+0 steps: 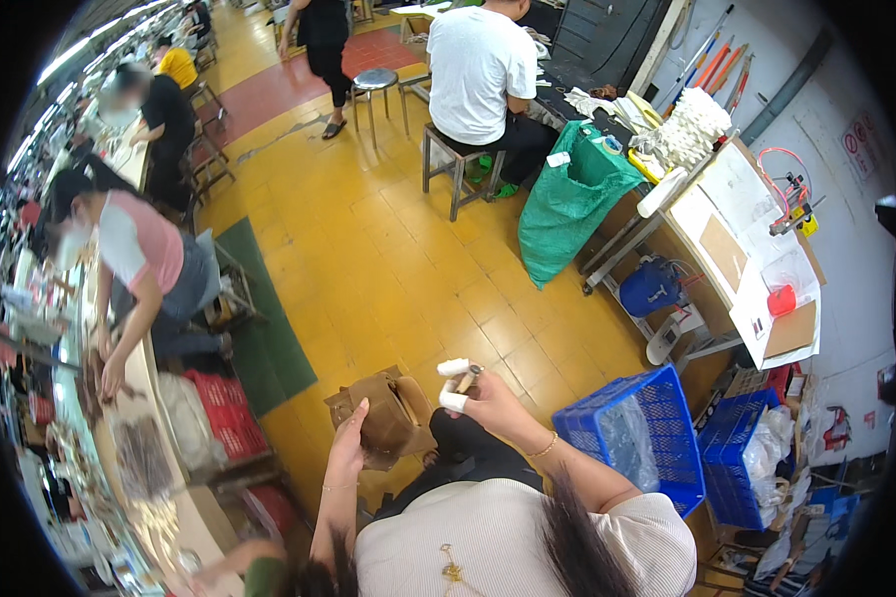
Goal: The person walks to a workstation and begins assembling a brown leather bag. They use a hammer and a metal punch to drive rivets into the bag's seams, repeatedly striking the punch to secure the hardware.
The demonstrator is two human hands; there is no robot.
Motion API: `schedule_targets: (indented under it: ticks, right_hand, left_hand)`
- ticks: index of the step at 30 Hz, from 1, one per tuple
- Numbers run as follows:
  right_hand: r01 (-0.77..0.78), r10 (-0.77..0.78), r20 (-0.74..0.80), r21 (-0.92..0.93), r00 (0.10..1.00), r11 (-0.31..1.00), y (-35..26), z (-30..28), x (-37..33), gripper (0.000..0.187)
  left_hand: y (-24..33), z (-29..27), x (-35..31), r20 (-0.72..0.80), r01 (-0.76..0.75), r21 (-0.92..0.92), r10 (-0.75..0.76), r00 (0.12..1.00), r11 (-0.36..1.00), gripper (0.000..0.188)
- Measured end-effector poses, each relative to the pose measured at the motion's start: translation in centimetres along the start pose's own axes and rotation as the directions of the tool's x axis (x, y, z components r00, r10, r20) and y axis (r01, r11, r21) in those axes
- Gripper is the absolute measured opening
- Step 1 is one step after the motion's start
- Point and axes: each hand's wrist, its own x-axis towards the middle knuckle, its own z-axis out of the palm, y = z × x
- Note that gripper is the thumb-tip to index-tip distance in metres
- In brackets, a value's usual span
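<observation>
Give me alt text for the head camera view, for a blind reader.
A person's left hand holds a brown leather-like piece while the right hand, with white coverings on some fingers, is beside it. Beyond, on a yellow floor, someone in a white shirt sits by a green sack; blue crates stand at right.

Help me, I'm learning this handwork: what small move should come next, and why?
Probably bring the right hand to the free right side of the brown, folded, leather-like piece to steady it. Only the left hand grips it, near its left side; the right, with white fingertip coverings, is apart from it.
</observation>
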Motion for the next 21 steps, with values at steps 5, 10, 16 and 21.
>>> schedule_targets:
  ticks: [5,10,16,21]
  right_hand:
    - [0.045,-0.045,-0.125,-0.01,0.991,0.999,-1.4,-1.5,16.4,0.021]
    - [0.322,-0.323,0.008,-0.095,0.946,0.942,-8.2,1.9,36.6,0.019]
    - [0.556,-0.443,0.386,-0.26,0.809,0.79,-16.8,9.8,60.5,0.018]
    - [0.515,-0.373,0.411,-0.321,0.832,0.794,-20.5,16.1,75.6,0.024]
  left_hand:
    - [12.2,-1.0,12.8,-0.002,-0.137,-0.036,0.137,0.991,0.99,0.046]
    - [26.7,-1.8,20.0,-0.03,-0.23,-0.104,0.229,0.973,0.967,0.044]
    - [41.5,-5.1,29.1,-0.176,-0.389,-0.216,0.356,0.918,0.896,0.042]
    - [55.6,-6.8,39.2,-0.231,-0.207,-0.203,0.159,0.96,0.957,0.045]
